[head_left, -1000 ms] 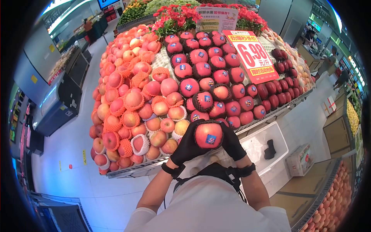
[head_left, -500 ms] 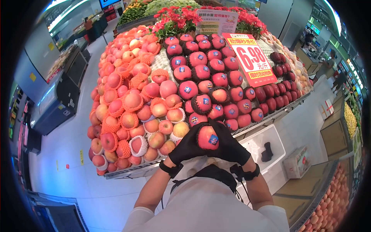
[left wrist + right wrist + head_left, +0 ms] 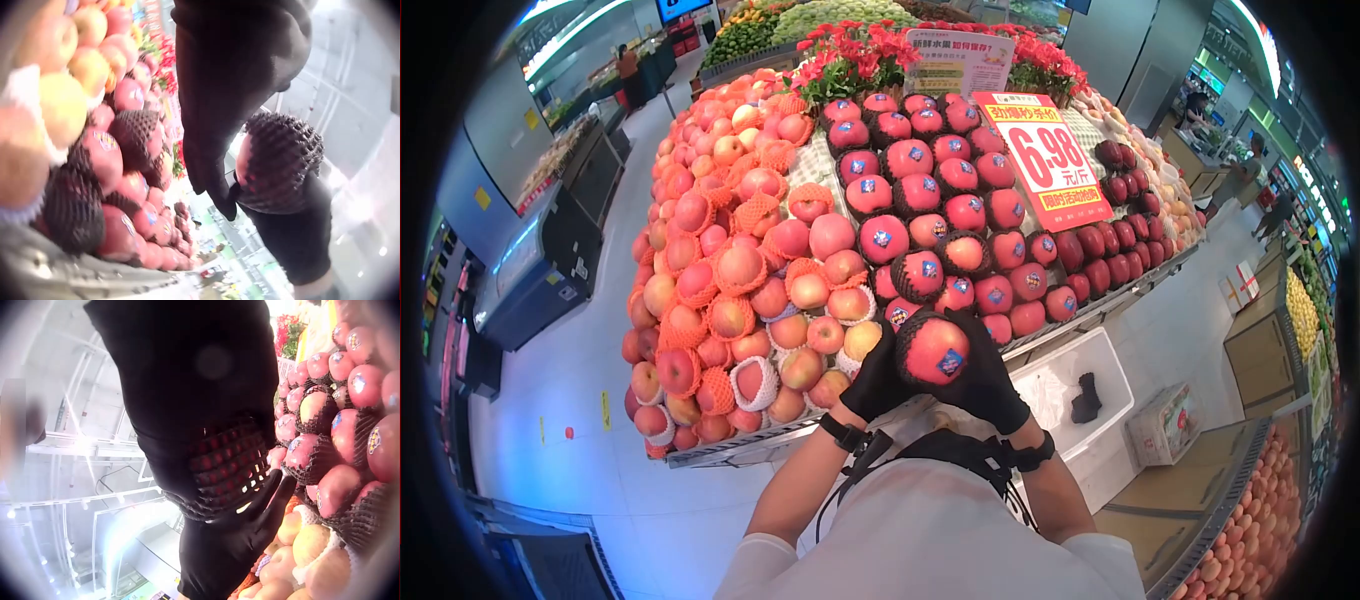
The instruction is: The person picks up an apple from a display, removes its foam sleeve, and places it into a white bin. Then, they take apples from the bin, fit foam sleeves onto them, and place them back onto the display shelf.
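In the head view a large red apple (image 3: 932,345) with a blue sticker (image 3: 950,362) faces up between both black-gloved hands, in front of the display. Around its sides and underside runs a black foam net (image 3: 290,153), seen best in the left wrist view. My left hand (image 3: 878,382) grips the apple from the left. On the other side, my right hand (image 3: 985,385) holds it, fingers along the net. The right wrist view shows the netted side (image 3: 228,465) between the two gloves, with parts of the fingers hidden.
Behind the hands are rows of stickered red apples (image 3: 918,190). Loose apples in orange and white nets (image 3: 740,265) pile up at left. A price sign (image 3: 1045,160) stands among the rows. Below the shelf edge, a white bin (image 3: 1105,365) holds a black item (image 3: 1086,398).
The apple has turned slightly, its sticker shifting towards the right side. My right fingers reached over its top half a second ago and are now back at its side.
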The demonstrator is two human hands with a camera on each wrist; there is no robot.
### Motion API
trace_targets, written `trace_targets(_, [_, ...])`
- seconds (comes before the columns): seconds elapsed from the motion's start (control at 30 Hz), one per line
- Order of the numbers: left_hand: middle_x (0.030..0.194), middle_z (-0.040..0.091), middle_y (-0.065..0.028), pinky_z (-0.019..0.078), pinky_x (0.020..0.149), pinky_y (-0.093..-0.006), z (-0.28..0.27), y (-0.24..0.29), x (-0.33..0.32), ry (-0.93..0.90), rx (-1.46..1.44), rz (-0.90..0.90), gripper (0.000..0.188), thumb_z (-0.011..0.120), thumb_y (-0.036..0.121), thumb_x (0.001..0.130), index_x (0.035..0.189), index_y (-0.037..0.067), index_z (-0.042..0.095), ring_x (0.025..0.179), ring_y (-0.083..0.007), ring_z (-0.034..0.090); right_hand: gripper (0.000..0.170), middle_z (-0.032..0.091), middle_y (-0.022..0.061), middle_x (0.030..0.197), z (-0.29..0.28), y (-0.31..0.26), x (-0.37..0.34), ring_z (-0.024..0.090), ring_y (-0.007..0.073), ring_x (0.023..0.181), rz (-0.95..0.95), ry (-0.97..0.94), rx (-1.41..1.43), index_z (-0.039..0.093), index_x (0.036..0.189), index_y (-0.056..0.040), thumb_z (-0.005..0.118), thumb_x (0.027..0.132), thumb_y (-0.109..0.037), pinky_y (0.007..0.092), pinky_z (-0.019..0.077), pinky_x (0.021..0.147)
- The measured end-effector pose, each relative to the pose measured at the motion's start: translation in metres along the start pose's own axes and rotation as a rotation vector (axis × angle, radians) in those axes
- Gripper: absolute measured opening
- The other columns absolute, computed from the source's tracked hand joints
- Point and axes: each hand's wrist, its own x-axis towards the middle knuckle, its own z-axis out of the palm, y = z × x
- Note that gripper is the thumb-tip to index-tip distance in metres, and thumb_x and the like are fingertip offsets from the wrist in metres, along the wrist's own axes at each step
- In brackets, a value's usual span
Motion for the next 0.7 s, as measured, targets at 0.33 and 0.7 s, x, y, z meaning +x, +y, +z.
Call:
trace_targets(0.33, [0.133, 0.054, -0.0095, 0.0500, 0.101, -0.0390, -0.012, -0.020, 0.007, 0.125, 0.338, 0.155, 0.039, 0.040, 0.032, 0.105, 0.135, 0.008, 0.048, 0.120, -0.0227, 0.057, 0.098, 0.044, 0.0276, 0.136, -0.005, 0.013, 0.004, 0.046, 0.0449, 0.124, -0.031, -0.058, -0.144, 0.037, 0.144, -0.0013, 0.089, 0.065, -0.029, 0.0512, 0.0409, 0.103])
trace_targets(0.7, [0.133, 0.056, -0.0081, 0.0438, 0.107, -0.0331, -0.013, -0.037, 0.019, 0.116, -0.120, -0.039, 0.042, 0.040, 0.038, 0.105, 0.133, 0.008, 0.050, 0.122, -0.0191, 0.055, 0.088, 0.046, 0.0280, 0.131, 0.003, 0.038, -0.010, 0.048, 0.0453, 0.118, -0.012, -0.186, -0.178, 0.041, 0.141, -0.0013, 0.084, 0.068, -0.027, 0.0510, 0.0437, 0.099])
